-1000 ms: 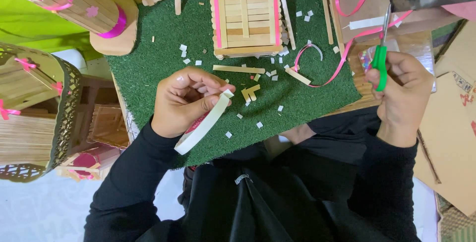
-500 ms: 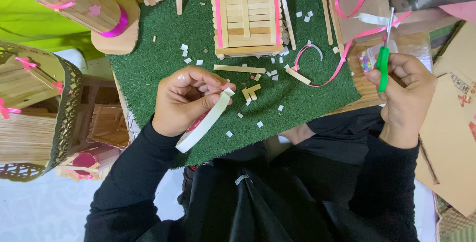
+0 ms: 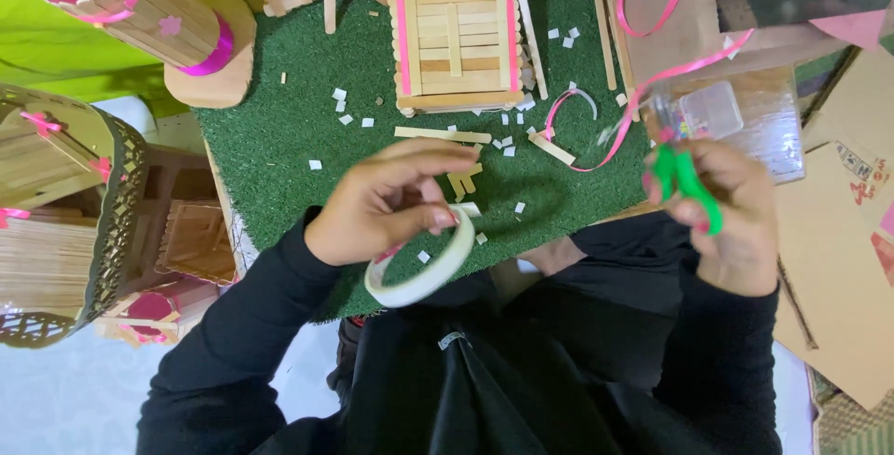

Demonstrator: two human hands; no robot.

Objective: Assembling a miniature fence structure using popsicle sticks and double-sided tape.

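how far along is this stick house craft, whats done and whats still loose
Looks done: the square wooden craft-stick box with pink strips stands assembled on the green turf mat. In hand: the left hand holds a white tape roll; the right hand holds green-handled scissors. Left, seemingly: loose wooden sticks, pink curling ribbon and white paper scraps lie unattached.

Both hands (image 3: pixel 396 199) (image 3: pixel 722 203) raised, fingers curled

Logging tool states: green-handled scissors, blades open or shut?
Cannot tell. The right hand covers the green-handled scissors; only blurred green handles show, and the blades are not visible.
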